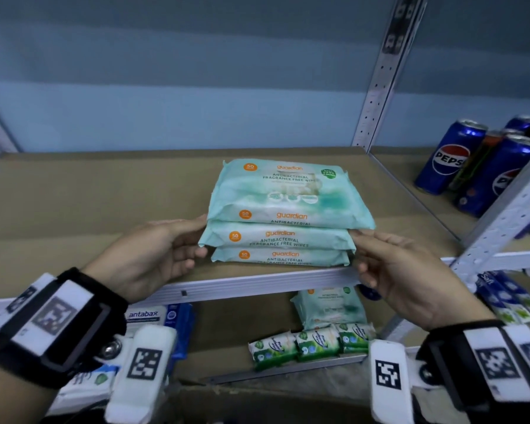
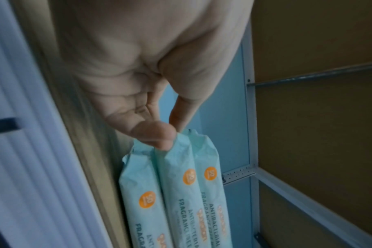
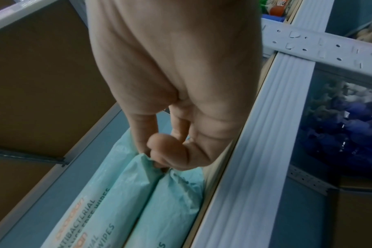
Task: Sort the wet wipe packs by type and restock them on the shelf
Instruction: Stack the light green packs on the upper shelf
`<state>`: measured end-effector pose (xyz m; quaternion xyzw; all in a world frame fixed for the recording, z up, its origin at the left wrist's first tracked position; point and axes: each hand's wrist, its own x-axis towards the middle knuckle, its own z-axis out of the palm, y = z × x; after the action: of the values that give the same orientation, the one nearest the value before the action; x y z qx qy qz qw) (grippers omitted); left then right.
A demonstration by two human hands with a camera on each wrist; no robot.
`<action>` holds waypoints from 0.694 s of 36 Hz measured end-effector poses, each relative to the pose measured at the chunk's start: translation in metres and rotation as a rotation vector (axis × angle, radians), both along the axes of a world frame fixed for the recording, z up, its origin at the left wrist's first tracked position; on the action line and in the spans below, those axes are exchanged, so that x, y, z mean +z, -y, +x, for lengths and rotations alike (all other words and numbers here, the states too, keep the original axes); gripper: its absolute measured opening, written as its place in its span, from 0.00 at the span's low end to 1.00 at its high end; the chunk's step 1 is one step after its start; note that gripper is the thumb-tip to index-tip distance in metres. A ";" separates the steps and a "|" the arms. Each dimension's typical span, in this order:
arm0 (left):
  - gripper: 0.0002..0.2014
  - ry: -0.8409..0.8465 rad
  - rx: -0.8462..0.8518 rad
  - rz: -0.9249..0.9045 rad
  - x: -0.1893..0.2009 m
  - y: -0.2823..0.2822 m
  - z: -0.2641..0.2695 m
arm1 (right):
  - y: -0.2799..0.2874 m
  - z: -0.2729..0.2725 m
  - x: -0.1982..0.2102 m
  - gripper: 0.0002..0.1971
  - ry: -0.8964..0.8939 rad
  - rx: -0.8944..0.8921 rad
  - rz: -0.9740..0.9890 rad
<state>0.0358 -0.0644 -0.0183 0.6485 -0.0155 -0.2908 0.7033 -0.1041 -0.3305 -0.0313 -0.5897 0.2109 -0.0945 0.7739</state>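
Observation:
Three teal Guardian antibacterial wipe packs [image 1: 283,209] lie stacked flat near the front of the brown shelf board [image 1: 89,203]. My left hand [image 1: 201,238] grips the stack's left end, thumb above and fingers below. In the left wrist view my left hand [image 2: 171,134] pinches the crimped flap of the packs [image 2: 181,193]. My right hand [image 1: 361,252] holds the stack's right end the same way. The right wrist view shows my right hand [image 3: 154,156] with curled fingers pinching the crimped ends of the packs [image 3: 138,193].
Pepsi cans [image 1: 447,157] stand in the bay to the right, behind a white upright [image 1: 380,81]. On the lower shelf are another teal pack [image 1: 331,307], small green packs [image 1: 312,344], antabax packs [image 1: 147,316] and blue-white packs [image 1: 508,298]. Bare board stretches left of the stack.

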 end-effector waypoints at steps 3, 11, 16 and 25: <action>0.10 -0.059 -0.053 -0.034 -0.001 -0.002 -0.001 | 0.001 0.000 0.000 0.05 -0.024 -0.005 -0.005; 0.07 0.097 0.000 -0.033 -0.004 -0.001 0.002 | 0.000 0.006 0.001 0.12 0.027 -0.159 -0.032; 0.12 0.220 -0.007 0.064 -0.009 0.005 0.001 | 0.000 0.005 0.001 0.09 0.057 -0.219 -0.083; 0.08 0.138 0.052 0.021 -0.007 0.007 0.001 | 0.002 -0.005 -0.001 0.01 0.070 -0.198 -0.122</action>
<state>0.0365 -0.0713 -0.0255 0.6743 -0.0439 -0.2272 0.7013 -0.1087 -0.3327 -0.0324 -0.6082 0.2348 -0.2035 0.7304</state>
